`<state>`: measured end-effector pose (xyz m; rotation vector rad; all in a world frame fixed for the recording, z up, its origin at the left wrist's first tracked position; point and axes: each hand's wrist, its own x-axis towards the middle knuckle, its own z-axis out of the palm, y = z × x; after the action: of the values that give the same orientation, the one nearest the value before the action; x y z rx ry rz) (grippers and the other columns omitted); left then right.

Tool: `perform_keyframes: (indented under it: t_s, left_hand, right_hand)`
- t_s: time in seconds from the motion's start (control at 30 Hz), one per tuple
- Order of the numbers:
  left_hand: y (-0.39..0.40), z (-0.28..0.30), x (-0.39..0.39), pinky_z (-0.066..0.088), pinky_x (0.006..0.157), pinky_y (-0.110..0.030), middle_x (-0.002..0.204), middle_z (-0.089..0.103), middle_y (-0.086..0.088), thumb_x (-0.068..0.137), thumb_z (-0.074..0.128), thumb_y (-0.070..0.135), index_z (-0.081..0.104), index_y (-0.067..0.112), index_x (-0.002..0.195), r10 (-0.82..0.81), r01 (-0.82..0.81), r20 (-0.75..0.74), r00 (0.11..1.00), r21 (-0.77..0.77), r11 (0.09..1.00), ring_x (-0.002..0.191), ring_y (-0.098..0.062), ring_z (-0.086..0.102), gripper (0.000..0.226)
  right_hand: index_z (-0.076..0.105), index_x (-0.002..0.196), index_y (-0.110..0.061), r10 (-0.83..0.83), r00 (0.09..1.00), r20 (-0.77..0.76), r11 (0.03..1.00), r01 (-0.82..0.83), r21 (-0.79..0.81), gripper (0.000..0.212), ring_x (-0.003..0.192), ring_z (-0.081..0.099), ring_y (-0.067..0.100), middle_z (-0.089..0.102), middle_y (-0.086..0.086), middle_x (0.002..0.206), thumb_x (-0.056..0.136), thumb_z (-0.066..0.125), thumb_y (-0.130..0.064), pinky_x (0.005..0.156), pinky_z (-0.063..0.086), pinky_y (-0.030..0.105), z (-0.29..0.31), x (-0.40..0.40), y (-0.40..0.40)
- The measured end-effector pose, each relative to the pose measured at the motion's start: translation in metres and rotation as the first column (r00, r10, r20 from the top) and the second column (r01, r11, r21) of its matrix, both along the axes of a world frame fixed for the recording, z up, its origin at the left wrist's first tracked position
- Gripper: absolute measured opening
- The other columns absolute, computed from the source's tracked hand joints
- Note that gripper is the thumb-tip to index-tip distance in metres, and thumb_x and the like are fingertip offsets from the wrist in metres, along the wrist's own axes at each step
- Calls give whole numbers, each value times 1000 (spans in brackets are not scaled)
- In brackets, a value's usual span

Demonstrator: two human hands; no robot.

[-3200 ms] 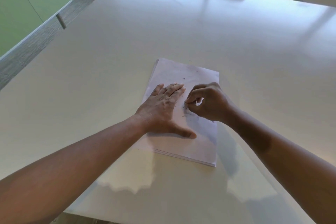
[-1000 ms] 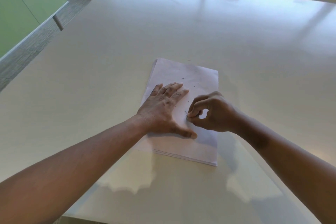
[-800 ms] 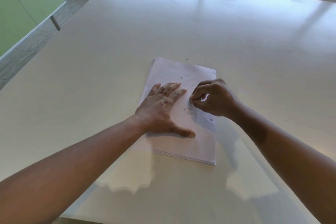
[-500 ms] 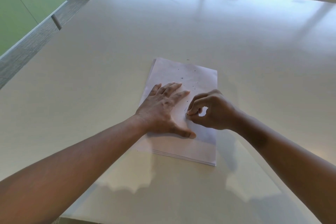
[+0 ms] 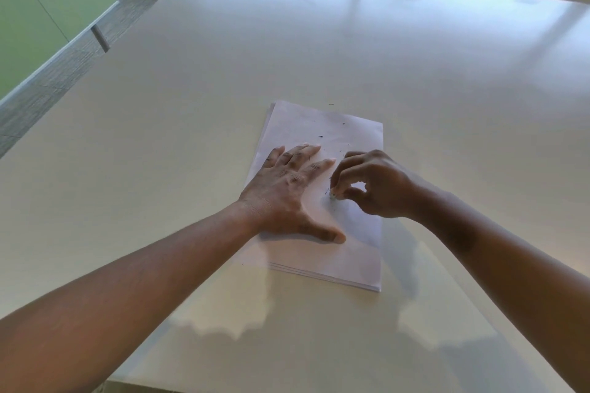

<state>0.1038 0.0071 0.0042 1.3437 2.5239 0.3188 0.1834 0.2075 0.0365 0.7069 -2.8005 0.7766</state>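
Left hand (image 5: 289, 191) flat, palm down, fingers spread, right hand (image 5: 373, 185) just beside it, curled, fingertips pinching white bit (image 5: 333, 197), forearms outstretched.

Your stack of white paper (image 5: 348, 252) lies flat, long edges running near to far, its far end angled a touch left. The sheet edges are slightly fanned at the near side. Dark specks (image 5: 321, 136) dot the far half of the top sheet. Your left hand (image 5: 287, 191) presses flat on its left half. Your right hand (image 5: 373, 188) pinches a small pale piece (image 5: 333, 196) against the sheet, too small to identify.
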Motion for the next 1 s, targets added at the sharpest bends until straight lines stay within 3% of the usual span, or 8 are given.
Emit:
perform_keyframes:
  t_s: [0.13,0.37,0.6,0.87,1.0]
  left_hand:
    - [1,0,1,-8,127,-45,172,-6,9,49,41,107,3,35,163,0,0,-19,1000,4,1000,156,-8,-16,140]
    - [0,0,0,-9,127,-45,172,-8,11,48,43,108,4,38,163,4,-4,3,1000,2,1000,155,-6,-18,140]
    - [0,0,0,-9,127,-44,172,-7,9,50,43,107,-2,32,163,-1,1,-20,1000,-10,1000,156,-7,-17,144]
    - [0,1,0,-11,127,-44,172,-9,10,50,45,107,1,37,163,-1,1,-7,1000,-19,1000,155,-7,-19,140]
    - [1,2,0,-9,127,-45,172,-8,9,47,41,107,0,37,163,-3,3,-11,1000,-15,1000,156,-8,-18,141]
  right_hand:
    - [73,72,-5,31,997,-65,999,-32,-7,14,72,64,24,73,2,81,80,72,6,73,47,21,0,-12,-10]
    - [74,77,-9,90,994,54,993,-94,71,14,75,62,23,73,-4,84,80,76,4,64,52,36,7,-10,16]
    - [72,76,-6,110,992,-62,991,-105,85,15,75,60,27,71,1,82,84,68,6,64,49,37,2,-19,-1]
    - [69,77,-8,167,985,44,974,-172,145,17,77,57,26,70,-2,85,84,67,8,61,49,40,9,-10,17]
    - [69,77,-6,156,987,-41,976,-147,160,18,77,57,27,70,-1,85,84,65,10,64,49,39,5,-15,3]
